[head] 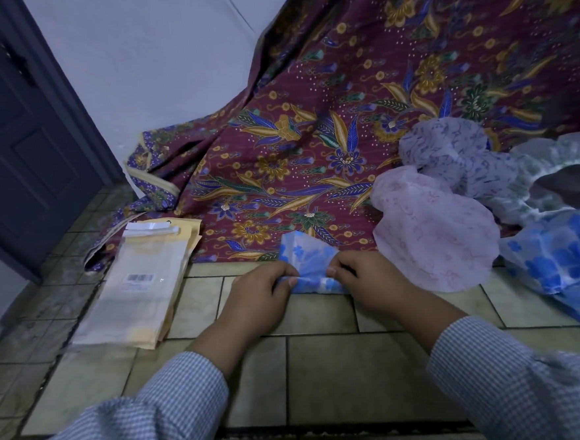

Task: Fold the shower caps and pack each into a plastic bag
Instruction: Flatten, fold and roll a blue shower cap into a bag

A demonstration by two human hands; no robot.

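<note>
my left hand (259, 292) and right hand (361, 276) both pinch the folded blue shower cap (307, 265) on the tiled floor (326, 372). plastic bags (138, 285) lie left, loose caps (433, 233) right.

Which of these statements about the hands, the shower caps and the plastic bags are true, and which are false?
1. Both hands pinch the folded blue floral shower cap: the left hand and the right hand. True.
2. The stack of plastic bags lies to the right of the hands. False: it lies to their left, on the tiled floor.
3. The pink shower cap is already inside a bag. False: it lies loose, spread out, right of the hands.
4. A maroon batik cloth lies behind the hands. True.
5. The top bag shows a barcode label. True.
</note>
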